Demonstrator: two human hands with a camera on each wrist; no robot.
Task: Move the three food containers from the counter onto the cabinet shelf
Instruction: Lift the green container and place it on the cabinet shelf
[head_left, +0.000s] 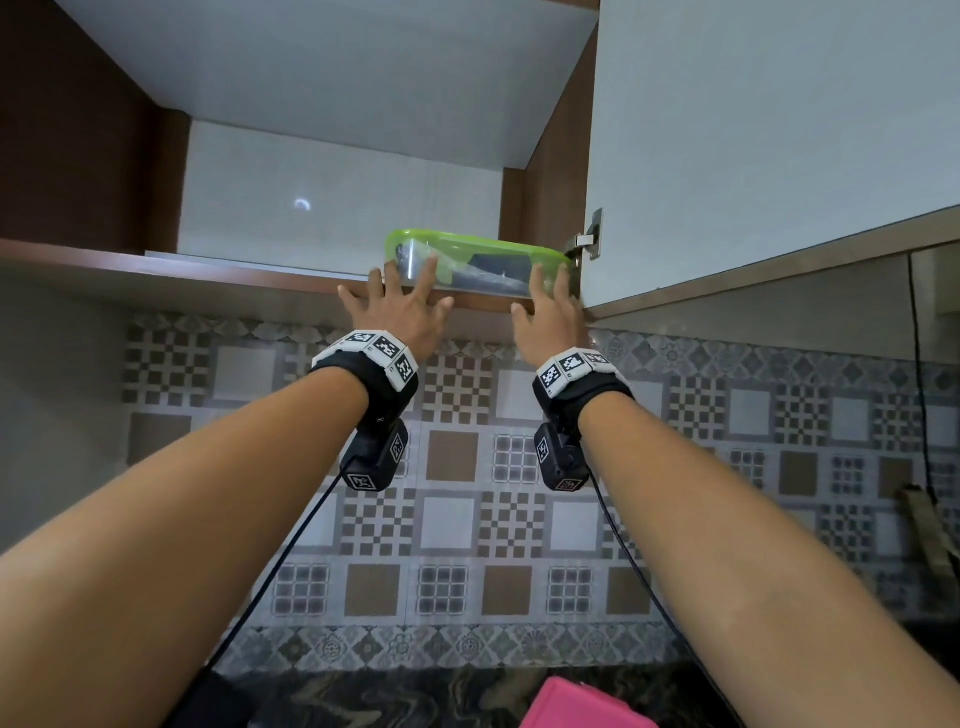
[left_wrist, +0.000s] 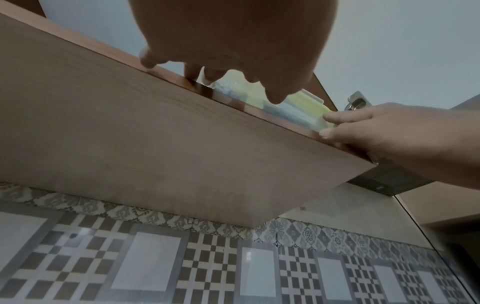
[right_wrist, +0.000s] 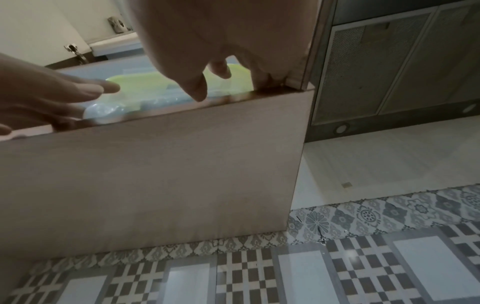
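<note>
Nearest the head camera, a pink lid (head_left: 587, 704) shows at the bottom edge on the dark counter (head_left: 415, 696), probably another container awaiting transfer. Beyond it, both forearms reach up and forward over the patterned tiles (head_left: 452, 457) to the cabinet shelf (head_left: 208, 283). The left hand (head_left: 402, 312) and right hand (head_left: 550, 312) are both spread, fingers straight; the fingertips lie flat against the near wall of the green-lidded container (head_left: 478, 267), the palms level with the shelf's front edge. Neither hand curls round the container; the contact is a push, not a grip. The container sits on the shelf at its right end, close to the cabinet side and the door hinge (head_left: 589, 236), with its long axis parallel to the shelf edge. It lies directly ahead of both hands, the left at its left end, the right at its right end, about equally near. The remaining move is judged to be a straight push rearward; uneven pressure would swing the container toward the side panel. Behind it, the shelf runs to the white back wall (head_left: 337, 197).
</note>
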